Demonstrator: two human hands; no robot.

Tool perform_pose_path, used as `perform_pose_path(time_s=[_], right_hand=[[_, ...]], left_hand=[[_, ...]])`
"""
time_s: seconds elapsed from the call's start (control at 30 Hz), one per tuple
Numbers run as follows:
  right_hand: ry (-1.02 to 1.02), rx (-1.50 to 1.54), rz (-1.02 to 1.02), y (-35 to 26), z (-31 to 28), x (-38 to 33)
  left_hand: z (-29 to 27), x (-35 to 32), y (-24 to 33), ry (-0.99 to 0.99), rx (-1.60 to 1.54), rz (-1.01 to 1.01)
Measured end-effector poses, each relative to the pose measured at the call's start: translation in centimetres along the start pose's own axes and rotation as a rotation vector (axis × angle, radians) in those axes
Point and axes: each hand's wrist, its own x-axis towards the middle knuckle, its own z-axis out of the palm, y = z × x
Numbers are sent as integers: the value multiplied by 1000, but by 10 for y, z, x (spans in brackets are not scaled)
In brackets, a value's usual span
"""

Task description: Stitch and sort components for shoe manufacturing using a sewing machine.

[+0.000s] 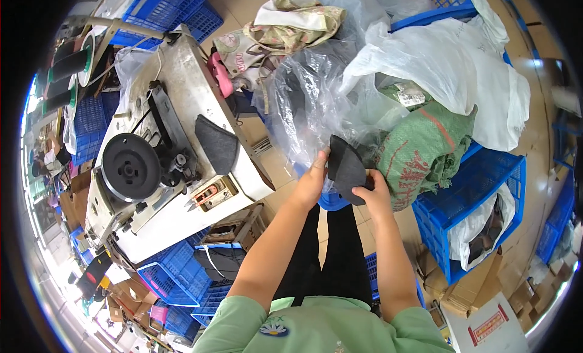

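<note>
A dark grey, curved fabric piece (345, 166) is held up in front of my body. My left hand (315, 176) grips its left edge, with the fingers mostly hidden behind it. At its lower right, my right hand (376, 194) pinches the same piece, thumb on the front. Just beyond, a clear plastic bag (303, 92) with dark contents bulges up, and a green woven sack (419, 149) lies to its right. A similar dark fabric piece (217, 145) rests on the white sewing machine table (149, 234) at my left.
On that table are a black round wheel (130, 166) and orange-handled snips (204, 196). A white plastic bag (437, 67) covers things at the far right. Blue crates (467, 198) stand at the right, and another blue crate (173, 274) sits below the table. Patterned cloth (297, 25) lies at the back.
</note>
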Motion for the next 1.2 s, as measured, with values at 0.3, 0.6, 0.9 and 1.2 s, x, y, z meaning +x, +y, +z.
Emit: perform_pose_path(time_s=[0.3,0.6,0.9,1.2], right_hand=[[-17,207,44,-24,14,-35],[-102,260,69,-33,61,-63],[-276,70,-11,-48,75,-72],[-177,94,-187,-56,87,-79]], left_hand=[[-6,-38,7,20,220,96],[-15,-69,22,-25,140,42],[-33,-80,31,-63,90,22],[-40,-89,59,-138,-94,-24]])
